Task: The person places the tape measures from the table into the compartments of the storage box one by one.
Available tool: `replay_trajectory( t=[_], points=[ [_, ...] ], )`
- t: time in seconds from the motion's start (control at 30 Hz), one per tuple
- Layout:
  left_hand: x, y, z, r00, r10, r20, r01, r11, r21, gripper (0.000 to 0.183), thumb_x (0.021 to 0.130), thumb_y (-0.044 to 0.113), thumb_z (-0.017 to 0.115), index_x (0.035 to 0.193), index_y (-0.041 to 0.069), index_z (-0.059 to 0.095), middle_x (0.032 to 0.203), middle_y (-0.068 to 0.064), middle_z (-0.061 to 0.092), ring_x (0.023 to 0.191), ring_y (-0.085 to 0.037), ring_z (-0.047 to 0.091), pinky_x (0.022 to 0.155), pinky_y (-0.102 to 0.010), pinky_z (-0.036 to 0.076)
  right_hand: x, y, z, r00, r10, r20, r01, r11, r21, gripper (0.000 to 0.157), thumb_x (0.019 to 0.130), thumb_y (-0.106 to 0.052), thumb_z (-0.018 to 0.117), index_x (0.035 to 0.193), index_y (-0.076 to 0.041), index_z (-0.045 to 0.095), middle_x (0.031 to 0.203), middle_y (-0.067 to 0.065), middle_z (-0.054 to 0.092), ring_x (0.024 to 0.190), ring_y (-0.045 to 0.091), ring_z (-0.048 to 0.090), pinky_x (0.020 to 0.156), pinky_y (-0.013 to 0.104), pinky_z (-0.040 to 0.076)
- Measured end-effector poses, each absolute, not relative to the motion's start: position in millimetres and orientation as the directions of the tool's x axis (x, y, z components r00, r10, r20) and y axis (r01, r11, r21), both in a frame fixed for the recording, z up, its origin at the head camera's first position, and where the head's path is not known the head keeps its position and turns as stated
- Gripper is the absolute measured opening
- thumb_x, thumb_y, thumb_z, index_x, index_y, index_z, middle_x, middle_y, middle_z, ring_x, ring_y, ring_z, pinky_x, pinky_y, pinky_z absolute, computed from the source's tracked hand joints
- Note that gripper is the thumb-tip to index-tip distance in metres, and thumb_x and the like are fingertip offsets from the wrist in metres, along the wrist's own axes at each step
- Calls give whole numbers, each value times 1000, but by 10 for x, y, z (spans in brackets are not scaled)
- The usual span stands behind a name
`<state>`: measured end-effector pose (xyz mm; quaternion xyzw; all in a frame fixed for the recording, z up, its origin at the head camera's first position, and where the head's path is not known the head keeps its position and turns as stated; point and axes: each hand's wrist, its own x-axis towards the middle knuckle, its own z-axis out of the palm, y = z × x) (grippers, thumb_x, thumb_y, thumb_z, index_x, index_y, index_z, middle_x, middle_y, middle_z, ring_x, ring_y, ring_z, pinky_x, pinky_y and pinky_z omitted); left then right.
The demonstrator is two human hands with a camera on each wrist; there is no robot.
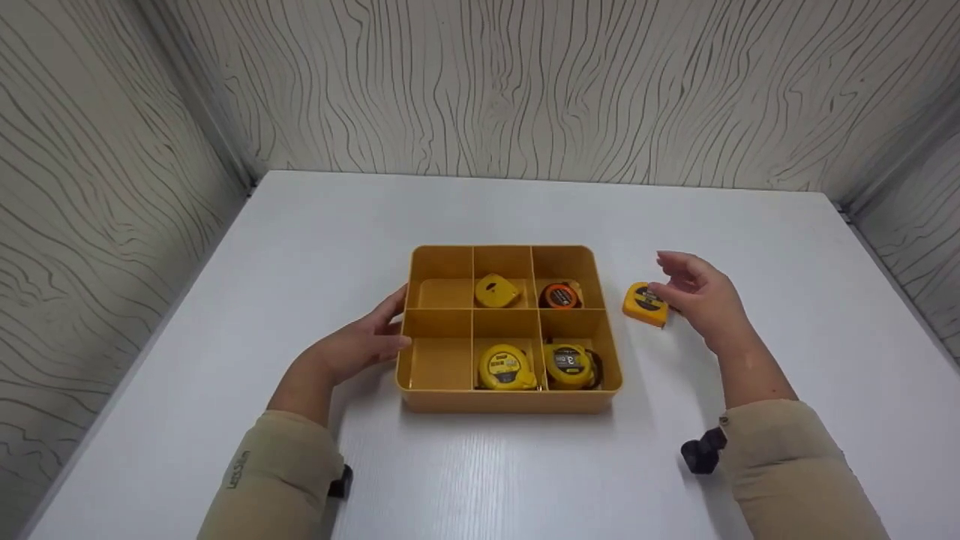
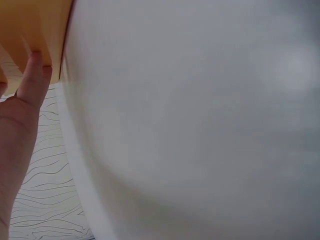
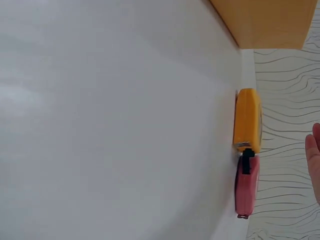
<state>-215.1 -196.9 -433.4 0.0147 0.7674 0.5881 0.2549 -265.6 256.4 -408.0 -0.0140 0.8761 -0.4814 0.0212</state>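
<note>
A yellow-brown divided box [image 1: 510,403] stands on the white table. My left hand [image 1: 346,351] rests against its left wall, with fairly straight fingers and the thumb tip at the rim. Right of the box lies an orange-yellow tape measure [image 1: 644,304]. My right hand [image 1: 703,298] hovers over that side, thumb and fingers apart and holding nothing; its thumb overlaps the tape measure in the head view. In the right wrist view a red tape measure [image 3: 246,187] with a black clip lies beside the orange-yellow one. The hand hides this red one in the head view.
Inside the box are a yellow tape measure [image 1: 496,291] at back middle, an orange-and-black one [image 1: 561,295] at back right, and yellow ones at front middle [image 1: 507,367] and front right [image 1: 570,366]. Wood-grain panels [image 1: 495,90] enclose the table's back and sides.
</note>
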Motion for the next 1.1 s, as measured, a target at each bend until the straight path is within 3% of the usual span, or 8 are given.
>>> replay_trajectory(
  t=[0.23, 0.4, 0.7, 1.1],
  points=[
    [-2152, -1967, -4338, -863, 351, -363, -273, 281, 920, 80, 83, 28, 66, 141, 48, 16, 148, 18, 18, 134, -13, 26, 105, -40, 30, -2704, 2615, -4262, -995, -28, -96, 66, 537, -841, 66, 84, -34, 65, 138, -9, 38, 141, 12, 37, 129, 29, 34, 104, 42, 32],
    [-2160, -1971, -4342, -862, 351, -365, -275, 281, 920, 79, 83, 29, 66, 140, 50, 17, 147, 20, 19, 134, -12, 27, 106, -42, 30, -2739, 2622, -4336, -986, -9, -165, 133, 548, -826, 69, 83, -35, 66, 139, -11, 36, 143, 12, 35, 132, 28, 31, 105, 42, 31],
    [-2164, -1977, -4355, -862, 339, -376, -280, 300, 912, 78, 82, 30, 66, 139, 53, 17, 146, 23, 19, 134, -12, 26, 107, -42, 28, -2773, 2651, -4403, -983, -32, -179, 126, 586, -800, 64, 82, -30, 68, 136, -6, 42, 132, 15, 42, 126, 29, 39, 104, 41, 33],
    [-2158, -1970, -4353, -866, 343, -364, -274, 285, 919, 80, 82, 28, 67, 140, 51, 17, 148, 20, 19, 134, -13, 26, 106, -41, 29, -2788, 2624, -4445, -967, -2, -253, 198, 617, -762, 80, 77, -33, 72, 143, -17, 30, 144, 11, 33, 132, 29, 31, 106, 45, 28]
  ],
)
